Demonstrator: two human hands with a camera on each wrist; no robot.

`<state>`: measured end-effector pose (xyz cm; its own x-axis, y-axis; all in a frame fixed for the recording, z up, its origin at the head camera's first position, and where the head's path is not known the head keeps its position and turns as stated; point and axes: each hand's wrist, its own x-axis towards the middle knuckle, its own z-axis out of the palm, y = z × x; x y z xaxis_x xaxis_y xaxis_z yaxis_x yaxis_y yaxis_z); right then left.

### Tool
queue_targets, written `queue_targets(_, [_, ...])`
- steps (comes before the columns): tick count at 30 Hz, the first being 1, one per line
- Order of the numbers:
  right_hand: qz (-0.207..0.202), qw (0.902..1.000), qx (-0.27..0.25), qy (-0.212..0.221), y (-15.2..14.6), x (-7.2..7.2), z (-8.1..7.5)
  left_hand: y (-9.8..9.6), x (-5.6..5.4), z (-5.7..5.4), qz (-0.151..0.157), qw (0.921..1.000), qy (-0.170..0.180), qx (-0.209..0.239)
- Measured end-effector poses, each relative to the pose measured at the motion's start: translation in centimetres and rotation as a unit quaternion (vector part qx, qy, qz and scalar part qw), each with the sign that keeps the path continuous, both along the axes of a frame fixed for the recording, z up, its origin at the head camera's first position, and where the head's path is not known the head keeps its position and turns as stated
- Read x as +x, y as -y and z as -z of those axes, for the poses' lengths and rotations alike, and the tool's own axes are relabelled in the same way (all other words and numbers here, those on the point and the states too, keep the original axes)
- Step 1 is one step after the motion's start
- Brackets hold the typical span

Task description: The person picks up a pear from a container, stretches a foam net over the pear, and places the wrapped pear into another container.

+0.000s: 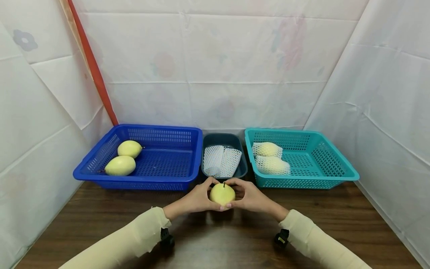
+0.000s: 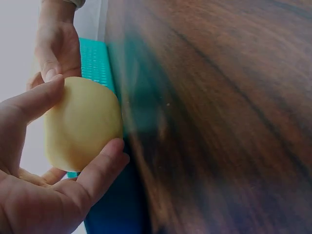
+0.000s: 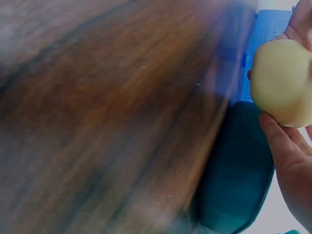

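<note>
Pear (image 1: 222, 193) sits bare and stem-up at table centre, pinched between left hand (image 1: 196, 200) and right hand (image 1: 250, 198), just at 6 o'clock of the dark tray (image 1: 235, 140). Looks like the pre-wrap step; next move likely needs one hand freed to pull a foam net (image 1: 221, 160) from that tray. Count: two bare pears in the blue basket (image 1: 161, 130) at 10 o'clock, two netted pears in the teal basket (image 1: 336, 164) at 2 o'clock, two nets in the tray.

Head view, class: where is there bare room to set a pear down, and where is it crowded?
Bare: the wooden table on both sides of the hands, and the right part of the blue basket and of the teal basket. Crowded: the small dark tray of foam nets, and the centre, where both hands hold the pear.
</note>
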<state>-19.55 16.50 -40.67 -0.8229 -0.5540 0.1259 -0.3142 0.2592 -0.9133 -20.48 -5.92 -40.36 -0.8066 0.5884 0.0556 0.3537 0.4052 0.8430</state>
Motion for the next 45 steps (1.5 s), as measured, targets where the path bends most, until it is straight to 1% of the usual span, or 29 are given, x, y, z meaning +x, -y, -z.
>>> queue_targets(5, [-0.007, 0.9998, 0.015, -0.006, 0.5, 0.7, -1.0, 0.0, 0.1, 0.5, -0.002, 1.0, 0.007, -0.006])
queue_targets(7, [-0.011, 0.9997, 0.019, -0.011, 0.5, 0.9, -1.1, 0.0, 0.0, 0.8, -0.003, 0.9999, 0.006, -0.011])
queue_targets(11, [-0.008, 0.9997, 0.023, -0.009, 0.3, 0.4, 0.3, 0.0, 0.0, 1.2, -0.004, 0.9999, 0.001, -0.016])
queue_targets(14, [-0.006, 0.9997, 0.025, -0.002, 0.1, -0.1, 1.3, 0.0, -0.1, 1.3, -0.004, 0.9998, -0.008, -0.016])
queue_targets(17, [-0.016, 0.9994, 0.031, 0.0, -0.1, -0.5, 1.4, 0.0, -0.1, 1.2, -0.004, 0.9997, -0.018, -0.019])
queue_targets(19, [-0.028, 0.9987, 0.044, -0.003, -0.2, -0.6, 1.1, -0.1, -0.1, 1.2, -0.002, 0.9995, -0.025, -0.02])
queue_targets(22, [-0.045, 0.9971, 0.061, -0.005, -0.3, -0.9, 0.1, -0.1, -0.1, 1.1, 0.0, 0.9995, -0.026, -0.017])
queue_targets(25, [-0.045, 0.9959, 0.076, -0.017, -0.5, -1.4, -1.6, -0.2, -0.1, 1.1, 0.002, 0.9994, -0.031, -0.016])
queue_targets(26, [-0.041, 0.9958, 0.079, -0.021, -0.5, -1.6, -2.3, -0.2, -0.1, 1.1, 0.001, 0.9994, -0.033, -0.015])
queue_targets(29, [-0.025, 0.9941, 0.093, -0.05, -0.5, -2.4, -4.2, -0.2, 0.0, 1.1, 0.003, 0.9992, -0.036, -0.016])
queue_targets(32, [-0.009, 0.9921, 0.1, -0.076, -0.5, -3.5, -6.0, -0.2, 0.0, 1.1, 0.002, 0.9993, -0.032, -0.018])
queue_targets(35, [0.014, 0.9889, 0.115, -0.093, -0.4, -4.8, -7.7, -0.3, -0.1, 1.2, -0.002, 0.9992, -0.032, -0.025])
queue_targets(37, [0.03, 0.9849, 0.135, -0.104, -0.3, -6.0, -8.4, -0.3, -0.1, 1.3, -0.003, 0.9989, -0.036, -0.03])
queue_targets(41, [0.06, 0.9721, 0.197, -0.113, 0.2, -8.5, -9.5, -0.3, -0.1, 1.4, -0.003, 0.9988, -0.036, -0.032])
queue_targets(43, [0.069, 0.9651, 0.231, -0.102, 0.5, -9.7, -9.7, -0.4, -0.1, 1.4, -0.003, 0.9988, -0.035, -0.034])
queue_targets(45, [0.076, 0.9581, 0.265, -0.077, 0.8, -10.8, -9.7, -0.4, 0.0, 1.4, -0.003, 0.9989, -0.032, -0.034])
